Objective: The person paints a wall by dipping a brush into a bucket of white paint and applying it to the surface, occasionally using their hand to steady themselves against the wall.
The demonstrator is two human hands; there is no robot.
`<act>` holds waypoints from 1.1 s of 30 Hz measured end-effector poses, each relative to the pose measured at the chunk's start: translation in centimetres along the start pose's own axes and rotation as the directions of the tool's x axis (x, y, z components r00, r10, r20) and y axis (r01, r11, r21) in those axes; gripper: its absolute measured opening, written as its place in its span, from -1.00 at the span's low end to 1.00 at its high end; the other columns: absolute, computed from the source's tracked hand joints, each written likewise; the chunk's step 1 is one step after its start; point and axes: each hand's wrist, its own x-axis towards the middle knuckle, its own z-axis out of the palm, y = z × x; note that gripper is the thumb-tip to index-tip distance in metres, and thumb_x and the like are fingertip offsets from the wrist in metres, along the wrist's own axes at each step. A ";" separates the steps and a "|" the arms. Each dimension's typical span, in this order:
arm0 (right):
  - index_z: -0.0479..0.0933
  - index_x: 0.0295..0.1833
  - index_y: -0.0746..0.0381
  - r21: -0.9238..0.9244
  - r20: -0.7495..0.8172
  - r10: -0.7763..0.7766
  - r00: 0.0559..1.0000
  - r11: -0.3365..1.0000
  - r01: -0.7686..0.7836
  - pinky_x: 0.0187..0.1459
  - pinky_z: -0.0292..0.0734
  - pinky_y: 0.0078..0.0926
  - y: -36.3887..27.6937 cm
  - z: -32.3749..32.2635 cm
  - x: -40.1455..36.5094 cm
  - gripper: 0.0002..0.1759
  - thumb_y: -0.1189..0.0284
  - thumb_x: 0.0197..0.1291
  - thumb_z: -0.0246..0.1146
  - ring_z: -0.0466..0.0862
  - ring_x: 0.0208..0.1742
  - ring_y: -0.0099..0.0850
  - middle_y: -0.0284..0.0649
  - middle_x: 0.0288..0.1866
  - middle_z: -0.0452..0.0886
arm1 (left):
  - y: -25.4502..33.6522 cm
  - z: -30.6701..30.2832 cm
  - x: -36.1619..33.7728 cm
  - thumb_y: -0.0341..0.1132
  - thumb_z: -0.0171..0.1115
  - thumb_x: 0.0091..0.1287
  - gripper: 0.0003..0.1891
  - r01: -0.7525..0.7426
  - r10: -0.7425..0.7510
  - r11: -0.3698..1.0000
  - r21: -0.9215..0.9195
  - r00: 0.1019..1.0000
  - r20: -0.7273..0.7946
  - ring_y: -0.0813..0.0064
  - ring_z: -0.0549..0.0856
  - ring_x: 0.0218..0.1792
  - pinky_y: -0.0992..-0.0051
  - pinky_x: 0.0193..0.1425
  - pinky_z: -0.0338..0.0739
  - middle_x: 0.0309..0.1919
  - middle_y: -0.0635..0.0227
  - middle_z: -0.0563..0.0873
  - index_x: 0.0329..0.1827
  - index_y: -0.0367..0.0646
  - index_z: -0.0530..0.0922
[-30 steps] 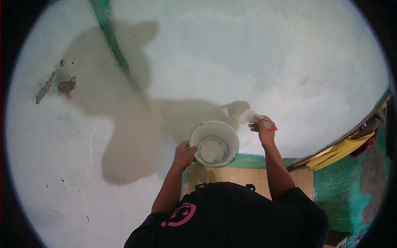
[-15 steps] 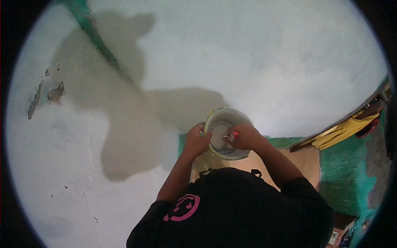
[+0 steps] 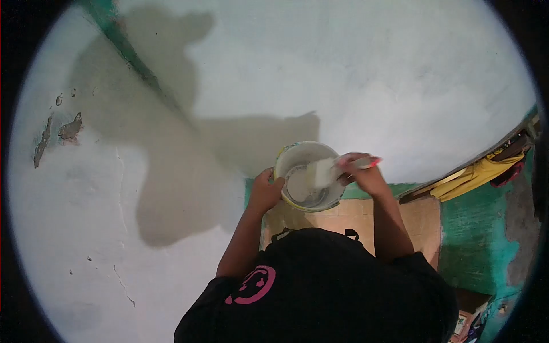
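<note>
A round bucket [image 3: 307,149] with yellow smears on its rim is held up in front of my chest, with whitish paint at its bottom. My left hand [image 3: 267,190] grips its left rim, thumb over the edge. In my right hand [image 3: 360,170], at the bucket's right side, is a paint brush [image 3: 323,173] with a red-tipped handle. The brush's pale, motion-blurred head lies over the bucket's opening, bristles pointing left.
White-painted walls [image 3: 400,86] rise ahead and at the left, with a green strip [image 3: 128,51] up the corner and chipped patches [image 3: 70,128]. Yellow cloth [image 3: 477,177] hangs at the right beside a green wall [image 3: 472,240]. Tan floor tiles [image 3: 349,216] lie below.
My right hand has come up and right out of the bucket, bringing the brush head into sight. The bucket and my left hand have shifted slightly up and left in view.
</note>
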 end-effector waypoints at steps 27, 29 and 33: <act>0.49 -0.09 0.24 0.739 -0.214 0.100 0.972 0.668 0.094 -0.46 0.54 -0.46 -2.2 -1.5 2.7 -0.53 0.00 0.33 0.10 0.66 -0.42 -0.31 -0.12 -0.36 0.62 | 1.1 -0.4 -0.9 -0.32 0.26 0.19 -0.67 0.150 -0.166 0.970 -0.194 0.983 -0.072 0.42 0.70 -0.43 0.43 -0.42 0.63 -0.30 0.14 0.69 -0.07 -0.38 0.56; 0.52 -0.03 0.36 0.404 -0.362 -0.232 0.903 0.834 0.376 -0.30 0.64 -0.40 -6.9 -2.2 3.7 -0.58 0.16 0.37 0.11 0.67 -0.37 -0.34 -0.10 -0.23 0.64 | 0.6 -0.5 -0.8 -0.32 0.26 0.19 -0.68 0.164 -0.184 0.962 -0.216 0.980 -0.075 0.43 0.70 -0.45 0.44 -0.42 0.63 -0.32 0.18 0.69 -0.07 -0.38 0.56; 0.55 0.00 0.38 -0.423 -0.410 -0.808 0.424 0.580 0.696 -0.30 0.57 -0.54 -16.9 -1.7 5.4 -0.67 0.33 0.38 0.06 0.66 -0.41 -0.51 -0.15 -0.39 0.67 | 0.7 -1.4 -0.7 -0.31 0.26 0.20 -0.69 0.166 -0.192 0.955 -0.247 0.978 -0.082 0.45 0.69 -0.48 0.45 -0.43 0.62 -0.34 0.20 0.70 -0.09 -0.37 0.56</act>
